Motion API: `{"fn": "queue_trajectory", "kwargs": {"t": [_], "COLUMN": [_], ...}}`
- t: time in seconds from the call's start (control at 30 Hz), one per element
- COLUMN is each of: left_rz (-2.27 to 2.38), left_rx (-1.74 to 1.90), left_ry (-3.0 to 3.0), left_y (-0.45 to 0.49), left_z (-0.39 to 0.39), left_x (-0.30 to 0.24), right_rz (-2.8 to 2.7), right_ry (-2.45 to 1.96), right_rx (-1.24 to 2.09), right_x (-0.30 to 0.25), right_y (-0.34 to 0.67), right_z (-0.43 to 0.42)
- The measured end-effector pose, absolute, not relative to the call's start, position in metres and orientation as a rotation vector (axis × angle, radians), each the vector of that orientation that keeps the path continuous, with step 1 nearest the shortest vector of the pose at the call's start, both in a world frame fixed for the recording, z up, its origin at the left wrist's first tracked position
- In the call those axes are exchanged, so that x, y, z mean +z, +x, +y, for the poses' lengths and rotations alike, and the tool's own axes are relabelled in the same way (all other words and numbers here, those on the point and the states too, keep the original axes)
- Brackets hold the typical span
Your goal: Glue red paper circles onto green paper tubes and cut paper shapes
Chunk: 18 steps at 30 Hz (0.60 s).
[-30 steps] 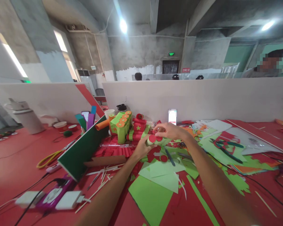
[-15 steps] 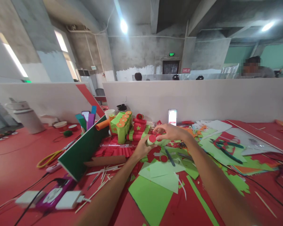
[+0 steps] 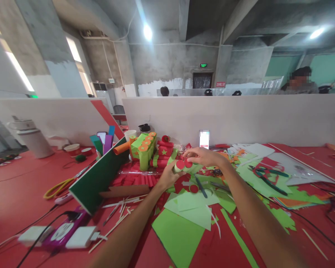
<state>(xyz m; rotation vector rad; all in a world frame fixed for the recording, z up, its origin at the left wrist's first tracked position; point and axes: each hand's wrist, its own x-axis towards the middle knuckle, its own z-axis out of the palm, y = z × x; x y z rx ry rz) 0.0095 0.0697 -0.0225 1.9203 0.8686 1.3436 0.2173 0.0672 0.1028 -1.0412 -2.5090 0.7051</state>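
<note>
Two light green paper tubes with red round ends [image 3: 180, 165] lie side by side between my hands above the cluttered table. My left hand [image 3: 168, 176] is closed round the left tube. Curled over the tubes from the right, my right hand [image 3: 205, 156] has its fingers at the top and side of the right tube; part of that tube is hidden behind them. Just beyond my left hand stands a model of green and orange rolled paper [image 3: 145, 150] with star decorations. Next to it are red paper rolls [image 3: 164, 152], one with a star.
Green paper sheets [image 3: 181, 234], tweezers [image 3: 201, 186] and offcuts lie below my hands. Red-and-green pliers [image 3: 270, 178] rest at right. A dark green board [image 3: 97, 175] stands at left near a purple power strip [image 3: 65, 230]. A phone [image 3: 204, 139] leans against the white partition [image 3: 234, 119].
My right fingers have shifted slightly, so the red end of the right tube shows more. My left hand stays almost where it was.
</note>
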Motion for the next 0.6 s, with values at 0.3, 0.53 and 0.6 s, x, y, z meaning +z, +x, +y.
{"fn": "queue_trajectory", "kwargs": {"t": [0.3, 0.53, 0.6], "left_rz": [0.865, 0.867, 0.855], "left_rx": [1.370, 1.384, 1.386], "left_ry": [1.896, 1.840, 1.831], "left_y": [0.011, 0.012, 0.012], "left_z": [0.068, 0.075, 0.076], "left_x": [-0.021, -0.028, -0.029], "right_rz": [-2.599, -2.671, -2.666], "right_ry": [-1.033, -1.114, -1.114], "right_rx": [0.634, 0.124, 0.062], "right_x": [0.102, 0.094, 0.093], "right_y": [0.226, 0.216, 0.213], "right_z": [0.066, 0.068, 0.068]}}
